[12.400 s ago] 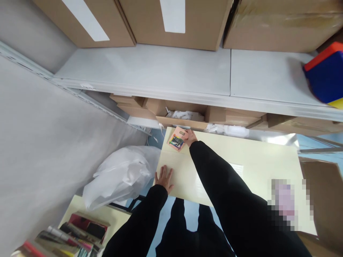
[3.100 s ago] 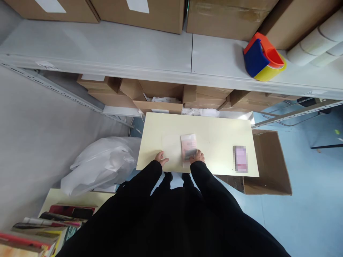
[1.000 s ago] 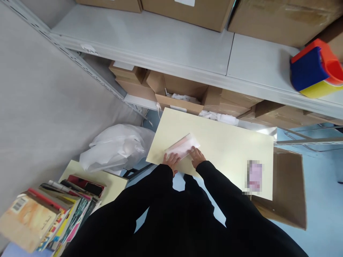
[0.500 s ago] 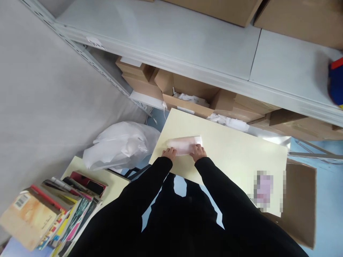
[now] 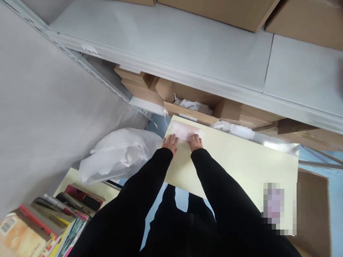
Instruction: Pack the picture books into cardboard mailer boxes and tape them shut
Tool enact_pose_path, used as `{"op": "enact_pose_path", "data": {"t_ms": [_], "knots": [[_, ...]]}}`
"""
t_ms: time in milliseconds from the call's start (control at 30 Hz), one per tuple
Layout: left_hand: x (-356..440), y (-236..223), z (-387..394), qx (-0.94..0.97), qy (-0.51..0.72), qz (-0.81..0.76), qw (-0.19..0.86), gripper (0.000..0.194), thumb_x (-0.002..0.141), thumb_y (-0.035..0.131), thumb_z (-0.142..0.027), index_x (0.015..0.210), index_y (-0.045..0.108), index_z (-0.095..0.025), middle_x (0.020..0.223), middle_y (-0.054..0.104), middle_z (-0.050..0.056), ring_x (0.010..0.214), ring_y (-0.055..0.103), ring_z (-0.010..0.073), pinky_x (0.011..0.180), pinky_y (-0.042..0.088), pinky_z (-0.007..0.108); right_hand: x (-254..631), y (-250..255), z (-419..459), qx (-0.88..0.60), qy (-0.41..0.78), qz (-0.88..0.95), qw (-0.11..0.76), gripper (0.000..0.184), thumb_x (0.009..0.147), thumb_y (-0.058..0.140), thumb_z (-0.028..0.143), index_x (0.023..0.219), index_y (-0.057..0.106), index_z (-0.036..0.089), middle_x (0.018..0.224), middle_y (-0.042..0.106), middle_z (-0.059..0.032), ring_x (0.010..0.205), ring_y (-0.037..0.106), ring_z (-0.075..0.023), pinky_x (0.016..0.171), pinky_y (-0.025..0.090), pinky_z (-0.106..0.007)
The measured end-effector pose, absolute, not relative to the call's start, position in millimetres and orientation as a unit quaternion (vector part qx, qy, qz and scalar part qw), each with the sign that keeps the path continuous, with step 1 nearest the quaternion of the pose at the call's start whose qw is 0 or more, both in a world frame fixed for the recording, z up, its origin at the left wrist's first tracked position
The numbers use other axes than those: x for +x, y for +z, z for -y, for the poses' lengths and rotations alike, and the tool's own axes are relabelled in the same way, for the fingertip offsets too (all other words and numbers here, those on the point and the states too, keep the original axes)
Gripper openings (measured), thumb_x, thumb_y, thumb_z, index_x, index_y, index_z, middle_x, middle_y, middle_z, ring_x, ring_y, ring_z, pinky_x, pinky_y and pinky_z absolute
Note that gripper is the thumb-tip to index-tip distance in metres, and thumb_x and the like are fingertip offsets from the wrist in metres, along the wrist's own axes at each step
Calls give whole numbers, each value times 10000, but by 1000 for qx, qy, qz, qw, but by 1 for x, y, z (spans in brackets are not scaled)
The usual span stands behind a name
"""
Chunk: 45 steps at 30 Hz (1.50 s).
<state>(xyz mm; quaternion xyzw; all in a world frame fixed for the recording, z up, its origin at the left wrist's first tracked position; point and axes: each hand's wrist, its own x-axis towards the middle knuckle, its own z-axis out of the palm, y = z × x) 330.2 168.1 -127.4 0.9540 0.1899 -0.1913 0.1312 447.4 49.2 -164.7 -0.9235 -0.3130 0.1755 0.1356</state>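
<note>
A whitish, faintly pink wrapped packet (image 5: 183, 130) lies on the cream tabletop (image 5: 227, 157), close to its far left corner. Motion blurs it, so its contents cannot be made out. At the packet's near left edge, my left hand (image 5: 170, 143) rests with its fingers spread, their tips touching the wrapping. My right hand (image 5: 195, 142) has its fingers bent over the near right part of the packet, gripping it there.
White plastic bags (image 5: 120, 153) bulge left of the table. A row of books (image 5: 43, 225) stands lower left. Beyond the table runs a metal shelf (image 5: 174, 53) with cardboard boxes (image 5: 193, 110) beneath. An open carton (image 5: 313, 203) and a pixelated patch (image 5: 275, 205) are at right.
Both hands and the packet have moved away from my body toward the table's far edge. The packet now looks flatter against the tabletop, and my left fingers are more spread.
</note>
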Motion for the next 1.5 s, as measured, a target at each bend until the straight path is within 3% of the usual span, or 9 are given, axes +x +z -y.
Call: {"op": "enact_pose_path", "data": {"t_ms": [233, 433, 667, 767, 933, 1100, 1267, 1367, 1500], "knots": [[337, -133, -190, 957, -202, -178, 104, 673, 750, 485, -312, 1355, 234, -160, 1448, 153, 104, 1328, 10, 280, 1036, 27, 518, 458, -166, -42, -901, 196, 346, 175, 423, 754, 509, 260, 1158, 472, 140, 1241, 382, -140, 1053, 432, -260, 899, 374, -389], [334, -134, -200, 954, -224, -165, 112, 653, 742, 495, -303, 1341, 277, -166, 1453, 139, 86, 1325, 55, 288, 1033, 62, 532, 458, -150, -18, -861, 236, 435, 116, 653, 683, 556, 174, 1302, 347, 200, 1365, 324, -85, 1225, 298, -236, 991, 275, -379], [328, -125, -193, 949, -234, -182, 103, 622, 743, 507, -303, 1317, 313, -161, 1436, 191, 121, 1325, 73, 280, 1033, 76, 515, 458, -137, -6, -863, 264, 426, 68, 617, 695, 581, 243, 1276, 381, 204, 1410, 259, -91, 1270, 233, -258, 984, 248, -437], [323, -116, -185, 951, -219, -194, 98, 597, 741, 525, -287, 1296, 343, -164, 1429, 212, 124, 1323, 102, 269, 1031, 88, 504, 460, -128, 9, -859, 282, 421, 74, 584, 710, 567, 242, 1267, 399, 196, 1385, 309, -106, 1250, 287, -249, 974, 276, -405], [305, -84, -169, 920, -242, -258, 170, 565, 730, 547, -292, 1258, 405, -152, 1361, 359, 135, 1257, 308, 256, 1019, 222, 402, 472, -96, 47, -845, 324, 420, 63, 443, 703, 588, 261, 1137, 537, 186, 1117, 586, -102, 1041, 524, -232, 850, 401, -337], [238, -57, -137, 895, -165, -325, 258, 591, 758, 507, -338, 1295, 366, -136, 1292, 460, 107, 1142, 469, 204, 947, 344, 260, 471, -69, 73, -833, 304, 457, 75, 425, 734, 556, 278, 1142, 528, 161, 1083, 607, -107, 974, 563, -222, 804, 424, -321], [126, -45, -85, 831, -48, -440, 338, 549, 679, 607, -298, 1199, 489, -165, 1208, 544, 85, 1060, 533, 248, 914, 385, 298, 433, -66, 60, -778, 303, 529, 150, 321, 777, 475, 246, 1084, 560, 205, 888, 664, -31, 773, 605, -148, 702, 435, -247], [68, -33, -58, 795, -22, -500, 342, 527, 682, 601, -305, 1174, 510, -142, 1147, 583, 109, 1001, 569, 262, 870, 424, 319, 398, -56, 36, -748, 288, 582, 136, 300, 776, 476, 286, 1049, 582, 223, 755, 662, -14, 738, 601, -156, 667, 424, -249], [8, -14, -34, 757, -25, -565, 326, 558, 728, 526, -339, 1222, 448, -92, 1159, 565, 146, 1010, 565, 255, 876, 423, 353, 346, -37, 1, -679, 317, 654, 101, 337, 750, 514, 340, 1058, 579, 220, 770, 664, -13, 746, 603, -158, 666, 420, -249]]}}
